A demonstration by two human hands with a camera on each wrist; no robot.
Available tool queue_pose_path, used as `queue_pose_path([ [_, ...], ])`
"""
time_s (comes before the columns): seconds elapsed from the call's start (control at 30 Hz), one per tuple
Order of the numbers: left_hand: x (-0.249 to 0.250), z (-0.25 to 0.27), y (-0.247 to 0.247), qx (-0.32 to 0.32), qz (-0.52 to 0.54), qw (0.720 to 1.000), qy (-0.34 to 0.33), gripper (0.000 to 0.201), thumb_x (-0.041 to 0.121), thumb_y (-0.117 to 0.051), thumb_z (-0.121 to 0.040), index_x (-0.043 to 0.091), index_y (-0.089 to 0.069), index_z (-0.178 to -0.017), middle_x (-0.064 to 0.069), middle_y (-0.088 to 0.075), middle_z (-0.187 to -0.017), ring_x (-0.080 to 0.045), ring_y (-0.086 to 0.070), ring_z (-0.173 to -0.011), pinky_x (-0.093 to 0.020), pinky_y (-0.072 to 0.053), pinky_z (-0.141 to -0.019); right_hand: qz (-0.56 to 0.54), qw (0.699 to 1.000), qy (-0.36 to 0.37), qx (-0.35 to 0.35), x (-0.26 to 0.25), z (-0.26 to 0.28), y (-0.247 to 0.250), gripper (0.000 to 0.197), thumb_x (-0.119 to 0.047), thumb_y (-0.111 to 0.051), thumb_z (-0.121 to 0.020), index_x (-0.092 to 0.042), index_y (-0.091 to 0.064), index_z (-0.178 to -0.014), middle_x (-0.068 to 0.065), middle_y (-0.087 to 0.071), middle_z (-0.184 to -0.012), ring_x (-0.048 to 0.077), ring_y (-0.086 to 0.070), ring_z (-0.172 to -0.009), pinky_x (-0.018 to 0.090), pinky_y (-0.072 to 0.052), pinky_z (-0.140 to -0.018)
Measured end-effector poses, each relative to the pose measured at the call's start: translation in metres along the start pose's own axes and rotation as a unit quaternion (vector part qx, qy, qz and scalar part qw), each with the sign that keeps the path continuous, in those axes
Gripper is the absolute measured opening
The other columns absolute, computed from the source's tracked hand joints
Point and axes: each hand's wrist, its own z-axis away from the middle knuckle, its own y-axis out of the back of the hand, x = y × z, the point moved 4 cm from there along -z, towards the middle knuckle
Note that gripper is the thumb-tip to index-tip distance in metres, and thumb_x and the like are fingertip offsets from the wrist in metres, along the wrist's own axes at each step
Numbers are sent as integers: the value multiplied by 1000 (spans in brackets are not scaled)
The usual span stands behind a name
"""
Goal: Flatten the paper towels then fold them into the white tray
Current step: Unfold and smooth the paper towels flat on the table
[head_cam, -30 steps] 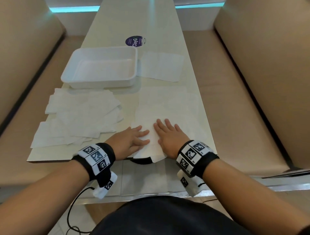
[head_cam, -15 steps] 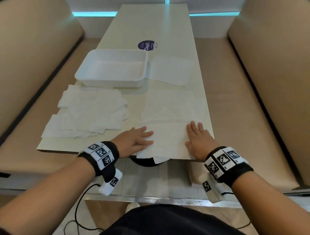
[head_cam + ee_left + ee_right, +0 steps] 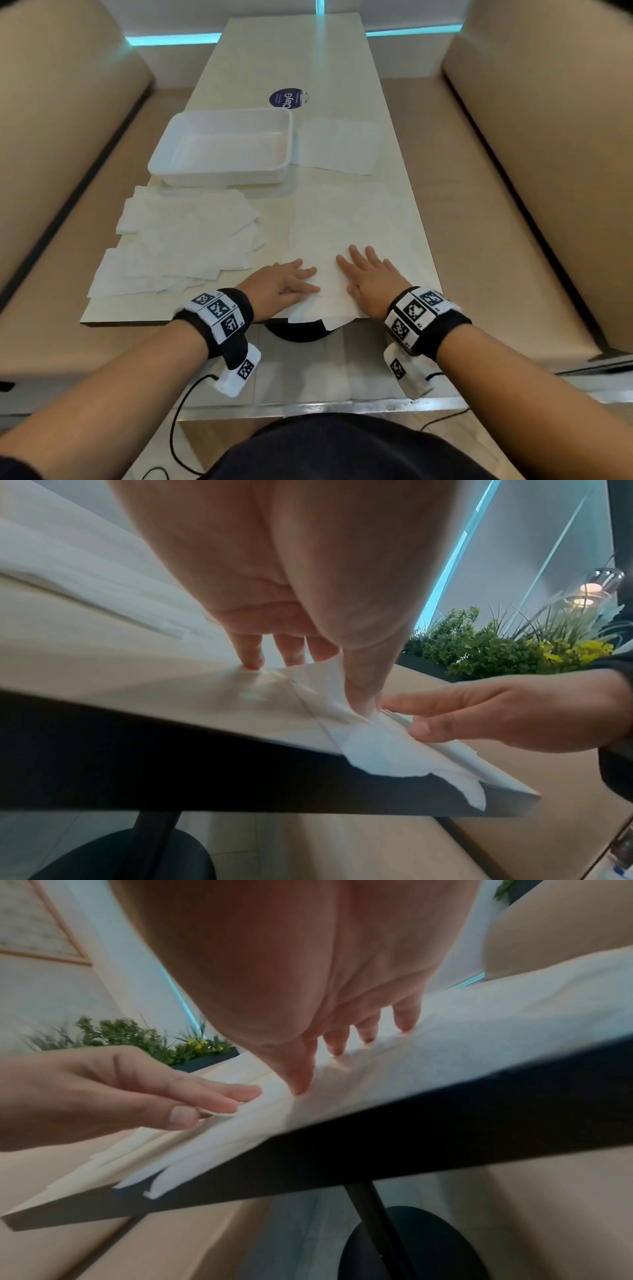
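A long white paper towel [image 3: 346, 233] lies spread on the near right part of the table, its near end hanging a little over the front edge [image 3: 387, 753]. My left hand [image 3: 284, 284] presses flat on the towel's near left part, fingers straight. My right hand [image 3: 371, 274] lies flat on the towel just to the right, fingers spread [image 3: 342, 1039]. The white tray [image 3: 222, 147] stands farther back on the left and looks bare inside. Both hands appear side by side in the wrist views.
A loose heap of several paper towels [image 3: 181, 243] covers the near left of the table. One flat towel [image 3: 339, 144] lies right of the tray. A dark round sticker [image 3: 287, 99] sits behind the tray. Tan bench seats flank the table [image 3: 294, 58].
My right hand slid out to the towel's right edge half a second ago and has come back toward the middle, beside the left hand. The left hand has stayed in place.
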Motion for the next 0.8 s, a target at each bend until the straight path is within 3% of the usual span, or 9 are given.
queue_pose_path([
  [0.2,-3,-1,3,58,60,996,2,30,28,-47,-100,28,-60,-128,15,-47,-141,1,-26,-139,-11,-15,-108,-8,993,-118,24,39,18,5,63,-32,-32,-101,-19,0,-153,6,8,-160,31,6,-147,44,-5,-119],
  [0.27,-3,-1,7,90,106,990,13,28,26,-49,-100,26,-63,-124,19,-54,-128,6,-36,-128,1,-21,-100,-49,992,-73,92,31,28,13,59,-30,-43,-97,-16,-21,-150,5,-17,-158,26,-15,-145,38,-19,-116],
  [0.33,-2,0,12,129,139,982,21,24,24,-51,-99,25,-67,-117,18,-62,-117,4,-51,-115,-6,-35,-98,-98,981,10,165,14,38,19,40,-28,-54,-91,-20,-50,-130,-3,-49,-130,17,-42,-121,30,-38,-98],
  [0.4,-1,1,18,154,123,980,19,22,27,-50,-99,26,-67,-114,13,-68,-112,-4,-60,-104,-20,-44,-95,-120,976,55,173,-1,42,17,22,-28,-59,-87,-24,-59,-108,-10,-53,-102,10,-46,-99,26,-39,-83],
  [0.43,0,1,22,164,110,980,20,23,29,-49,-100,27,-66,-114,11,-69,-110,-7,-61,-102,-22,-45,-91,-124,977,64,161,-6,42,13,20,-29,-61,-86,-24,-60,-105,-11,-52,-99,10,-46,-96,26,-40,-82],
  [0.53,0,2,33,197,90,976,35,24,32,-47,-100,28,-65,-115,9,-70,-108,-10,-61,-99,-23,-42,-82,-114,983,65,126,-10,37,2,33,-36,-65,-81,-26,-59,-112,-8,-53,-113,12,-45,-106,29,-42,-90],
  [0.63,1,3,42,208,115,971,36,25,32,-47,-100,26,-64,-116,8,-69,-109,-11,-61,-102,-23,-44,-85,-91,987,70,112,-10,34,-2,46,-40,-68,-77,-28,-56,-119,-9,-49,-123,13,-42,-112,27,-41,-91],
  [0.8,0,5,44,198,106,974,33,25,30,-46,-100,25,-64,-117,8,-68,-110,-12,-61,-103,-23,-43,-85,-70,991,58,103,-8,33,0,35,-24,-63,-79,-27,-58,-114,-9,-51,-123,12,-42,-112,30,-46,-87],
])
